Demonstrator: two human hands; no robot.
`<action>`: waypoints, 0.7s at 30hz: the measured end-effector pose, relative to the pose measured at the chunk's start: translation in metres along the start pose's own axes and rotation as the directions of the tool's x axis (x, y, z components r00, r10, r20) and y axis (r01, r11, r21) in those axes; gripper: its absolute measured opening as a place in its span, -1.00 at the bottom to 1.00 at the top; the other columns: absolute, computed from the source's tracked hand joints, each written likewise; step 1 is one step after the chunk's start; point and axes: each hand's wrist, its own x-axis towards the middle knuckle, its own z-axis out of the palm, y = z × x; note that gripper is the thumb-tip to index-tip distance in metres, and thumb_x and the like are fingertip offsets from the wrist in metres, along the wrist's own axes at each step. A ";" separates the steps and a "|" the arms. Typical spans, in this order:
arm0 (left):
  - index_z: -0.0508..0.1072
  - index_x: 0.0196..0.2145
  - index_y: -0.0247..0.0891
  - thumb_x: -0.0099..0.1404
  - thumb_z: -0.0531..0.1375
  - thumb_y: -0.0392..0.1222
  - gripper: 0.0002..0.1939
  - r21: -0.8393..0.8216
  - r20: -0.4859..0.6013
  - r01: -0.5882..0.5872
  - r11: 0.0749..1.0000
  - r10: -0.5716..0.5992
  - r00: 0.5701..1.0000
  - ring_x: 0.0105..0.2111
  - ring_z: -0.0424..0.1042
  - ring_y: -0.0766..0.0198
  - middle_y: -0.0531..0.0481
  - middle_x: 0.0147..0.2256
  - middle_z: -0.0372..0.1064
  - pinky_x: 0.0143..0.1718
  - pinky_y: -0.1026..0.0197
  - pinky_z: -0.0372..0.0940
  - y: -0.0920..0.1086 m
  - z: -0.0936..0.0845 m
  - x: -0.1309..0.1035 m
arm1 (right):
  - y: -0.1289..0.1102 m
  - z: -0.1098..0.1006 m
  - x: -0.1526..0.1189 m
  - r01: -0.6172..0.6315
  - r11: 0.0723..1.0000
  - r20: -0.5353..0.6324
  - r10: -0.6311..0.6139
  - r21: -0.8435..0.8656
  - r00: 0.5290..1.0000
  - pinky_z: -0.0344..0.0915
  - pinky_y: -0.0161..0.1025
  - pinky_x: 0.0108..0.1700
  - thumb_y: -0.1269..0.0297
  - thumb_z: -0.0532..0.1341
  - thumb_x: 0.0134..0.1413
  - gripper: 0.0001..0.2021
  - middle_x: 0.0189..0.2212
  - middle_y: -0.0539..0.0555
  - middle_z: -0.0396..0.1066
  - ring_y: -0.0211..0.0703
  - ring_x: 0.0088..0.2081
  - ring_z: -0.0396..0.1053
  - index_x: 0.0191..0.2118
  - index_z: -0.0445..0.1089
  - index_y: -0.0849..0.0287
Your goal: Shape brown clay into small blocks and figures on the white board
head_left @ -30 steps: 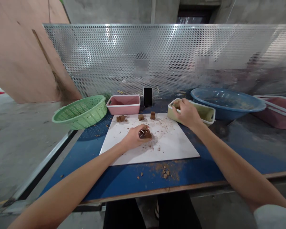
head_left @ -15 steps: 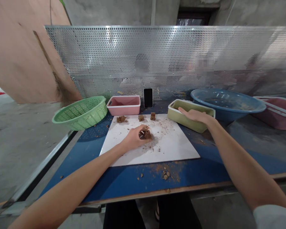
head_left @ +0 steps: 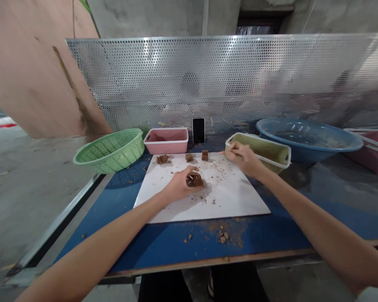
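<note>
My left hand (head_left: 178,185) curls its thumb and fingers around a brown clay lump (head_left: 198,180), which rests on the white board (head_left: 233,203). Part of the lump is hidden by the hand. My right hand (head_left: 245,160) hovers by the near left end of the olive-green bin (head_left: 275,164), over the board's far right corner. Its fingers are drawn together; whether something small is between them I cannot make out. Along the board's far edge sit a rough clay piece (head_left: 162,159) and two small blocky clay pieces, one left (head_left: 189,157) and one right (head_left: 204,155).
Behind the board stand a pink bin (head_left: 173,147) and an upright phone (head_left: 198,131). A green basket (head_left: 113,157) is at left, a blue basin (head_left: 311,147) at right. Crumbs (head_left: 223,237) lie near the table's front edge. A perforated metal screen (head_left: 164,84) rises behind.
My right hand has come from over the olive-green bin leftward toward the board, its outstretched fingers now drawn in. My left hand stays on the clay lump. The view has shifted slightly.
</note>
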 end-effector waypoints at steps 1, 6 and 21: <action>0.38 0.06 -0.14 0.13 0.45 0.05 -0.39 0.006 0.001 0.000 1.000 0.000 1.000 -0.16 0.60 0.11 -0.09 -0.02 0.60 -0.12 0.09 0.46 0.001 0.000 0.000 | -0.010 0.008 -0.003 0.072 0.995 0.086 -0.078 0.069 0.993 0.30 0.03 0.05 -0.01 0.01 0.49 -0.53 -0.17 0.20 0.43 0.04 -0.09 0.42 -0.10 0.63 0.12; 0.39 0.04 -0.14 0.13 0.44 0.05 -0.42 0.039 -0.025 0.004 0.999 -0.003 1.000 -0.17 0.60 0.10 -0.05 -0.08 0.61 -0.13 0.10 0.44 0.003 0.001 0.000 | -0.035 0.044 -0.020 0.154 0.978 0.258 -0.187 0.144 0.948 0.20 0.12 0.16 0.12 0.00 0.51 -0.59 -0.09 0.20 0.40 0.06 0.00 0.33 0.20 0.52 -0.01; 0.37 0.07 -0.15 0.15 0.45 0.05 -0.39 -0.024 -0.009 0.029 0.999 -0.029 1.000 -0.14 0.61 0.06 -0.08 -0.10 0.62 -0.09 0.07 0.45 0.006 0.001 -0.001 | -0.036 0.064 -0.024 0.153 0.950 0.254 -0.225 0.272 0.941 0.17 0.03 0.15 0.27 0.10 0.43 -0.73 -0.17 0.12 0.39 -0.05 -0.09 0.33 -0.23 0.55 0.09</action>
